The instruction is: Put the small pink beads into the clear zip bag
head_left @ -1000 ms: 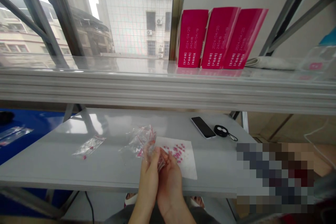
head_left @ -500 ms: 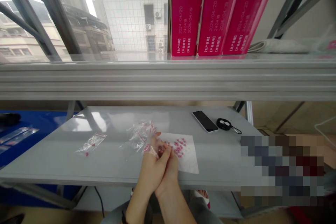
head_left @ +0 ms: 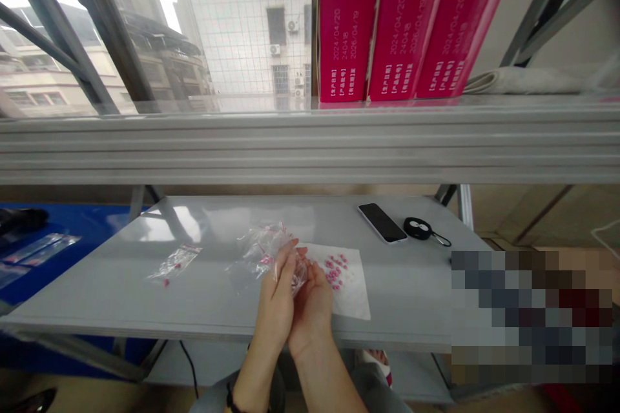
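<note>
- left hand (head_left: 276,303) and right hand (head_left: 312,316) have eased slightly apart since the earlier frame
- both grip a clear plastic bag (head_left: 265,251)
- pink beads (head_left: 335,269) lie on white paper (head_left: 356,293) just beside

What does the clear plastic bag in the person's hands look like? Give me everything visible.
The clear plastic bag is thin, glossy and crumpled, with pink-red streaks along its bunched upper part and a small pink piece showing near the fingers. Its lower part is gathered between the left hand and the right hand, above the gray table. The upper part fans out past the left hand, beside the edge of the white sheet. Whether it touches the table cannot be told.
</note>
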A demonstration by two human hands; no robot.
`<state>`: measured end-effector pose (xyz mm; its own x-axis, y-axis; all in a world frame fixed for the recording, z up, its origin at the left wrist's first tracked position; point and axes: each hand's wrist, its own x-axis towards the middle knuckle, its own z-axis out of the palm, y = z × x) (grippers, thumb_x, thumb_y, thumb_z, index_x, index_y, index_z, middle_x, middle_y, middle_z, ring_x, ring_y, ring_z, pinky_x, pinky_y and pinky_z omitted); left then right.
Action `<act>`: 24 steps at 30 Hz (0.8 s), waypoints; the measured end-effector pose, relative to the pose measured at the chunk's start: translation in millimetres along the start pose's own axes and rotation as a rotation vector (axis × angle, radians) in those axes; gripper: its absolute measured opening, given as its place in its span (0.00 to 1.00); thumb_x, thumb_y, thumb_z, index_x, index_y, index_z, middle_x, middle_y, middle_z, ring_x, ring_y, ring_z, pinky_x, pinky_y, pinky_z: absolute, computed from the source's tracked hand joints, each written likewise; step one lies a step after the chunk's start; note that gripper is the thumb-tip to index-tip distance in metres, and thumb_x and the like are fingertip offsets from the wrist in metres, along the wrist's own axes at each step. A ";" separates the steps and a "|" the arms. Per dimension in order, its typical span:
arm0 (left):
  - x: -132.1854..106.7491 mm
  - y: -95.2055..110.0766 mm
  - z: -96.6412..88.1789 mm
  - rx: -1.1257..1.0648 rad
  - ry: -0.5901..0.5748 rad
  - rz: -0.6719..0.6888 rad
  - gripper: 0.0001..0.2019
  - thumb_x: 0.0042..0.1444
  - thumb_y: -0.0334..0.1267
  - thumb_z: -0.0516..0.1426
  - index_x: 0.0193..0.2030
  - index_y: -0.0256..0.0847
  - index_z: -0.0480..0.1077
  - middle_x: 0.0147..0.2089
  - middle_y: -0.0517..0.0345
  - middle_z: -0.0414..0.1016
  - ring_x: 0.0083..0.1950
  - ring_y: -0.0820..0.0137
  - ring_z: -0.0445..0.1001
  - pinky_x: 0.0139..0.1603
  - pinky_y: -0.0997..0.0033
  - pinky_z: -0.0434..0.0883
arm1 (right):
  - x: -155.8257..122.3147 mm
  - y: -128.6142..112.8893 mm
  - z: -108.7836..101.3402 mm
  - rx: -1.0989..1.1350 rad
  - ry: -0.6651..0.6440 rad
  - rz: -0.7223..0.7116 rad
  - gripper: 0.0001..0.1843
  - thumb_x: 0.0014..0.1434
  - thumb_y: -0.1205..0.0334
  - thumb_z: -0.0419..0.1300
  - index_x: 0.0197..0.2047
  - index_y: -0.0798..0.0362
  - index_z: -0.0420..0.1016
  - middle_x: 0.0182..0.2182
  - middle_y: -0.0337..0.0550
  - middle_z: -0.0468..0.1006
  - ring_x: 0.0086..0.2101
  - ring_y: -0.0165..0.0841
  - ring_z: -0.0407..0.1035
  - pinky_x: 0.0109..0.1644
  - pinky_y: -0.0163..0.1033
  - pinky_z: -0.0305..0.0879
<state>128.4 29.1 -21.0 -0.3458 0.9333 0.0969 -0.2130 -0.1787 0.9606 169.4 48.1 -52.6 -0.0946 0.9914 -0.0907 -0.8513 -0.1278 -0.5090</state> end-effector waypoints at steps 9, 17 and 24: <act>-2.7 11.1 2.8 -0.169 0.011 -0.068 0.41 0.52 0.34 0.68 0.71 0.51 0.57 0.56 0.48 0.79 0.52 0.62 0.80 0.58 0.58 0.72 | -4.9 -1.1 9.1 0.298 0.176 0.167 0.10 0.61 0.57 0.56 0.39 0.51 0.77 0.36 0.44 0.84 0.39 0.37 0.79 0.51 0.43 0.74; -4.1 8.9 -0.1 -0.253 -0.073 -0.102 0.45 0.53 0.36 0.69 0.73 0.56 0.52 0.60 0.46 0.76 0.60 0.58 0.76 0.63 0.56 0.68 | -5.9 -4.2 13.7 0.315 0.170 0.166 0.13 0.62 0.59 0.55 0.42 0.52 0.80 0.38 0.45 0.85 0.43 0.38 0.79 0.53 0.44 0.74; -3.2 10.0 2.0 -0.334 -0.019 -0.145 0.37 0.54 0.44 0.68 0.70 0.56 0.61 0.51 0.51 0.80 0.51 0.62 0.79 0.54 0.63 0.73 | -3.5 2.7 10.2 0.226 0.149 0.118 0.11 0.60 0.57 0.59 0.42 0.52 0.79 0.37 0.44 0.86 0.40 0.39 0.81 0.49 0.45 0.76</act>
<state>129.3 24.9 -11.1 -0.2734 0.9616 -0.0262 -0.5465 -0.1328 0.8269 162.2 44.6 -44.9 -0.1369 0.9528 -0.2711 -0.9339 -0.2153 -0.2853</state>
